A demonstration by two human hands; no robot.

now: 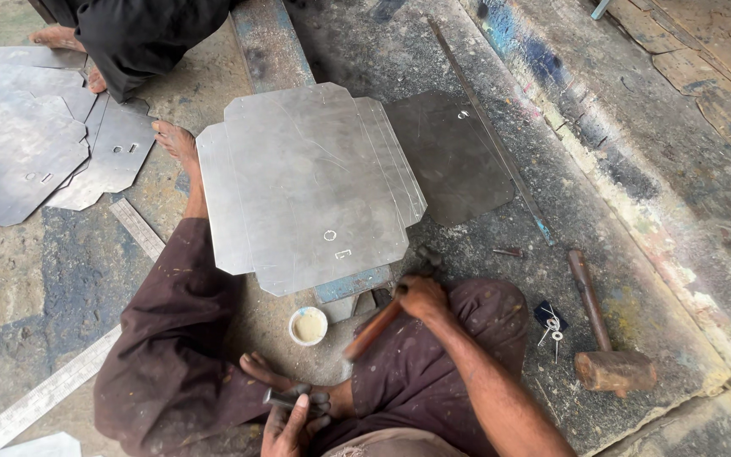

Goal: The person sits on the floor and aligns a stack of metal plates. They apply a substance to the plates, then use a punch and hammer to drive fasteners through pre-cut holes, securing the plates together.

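Observation:
My right hand point(421, 296) grips the wooden handle of a hammer point(374, 330) close to its dark head, which rests by the near edge of a stack of cut shiny metal sheets point(306, 186). The top sheet has a small round hole and a small slot punched near that edge. My left hand point(291, 421) lies low by my lap, closed around a short dark metal punch point(284, 396). A small white cup point(308, 326) of pale paste stands on the floor between my knees. My bare foot point(178, 140) rests at the stack's left edge.
A wooden mallet point(607, 360) lies on the right beside small white washers point(552, 327). A dark sheet point(454, 156) and a thin rod point(484, 127) lie beyond the stack. More cut sheets point(19, 144) are at left near another person's feet point(57, 38). A steel ruler point(44, 393) lies at lower left.

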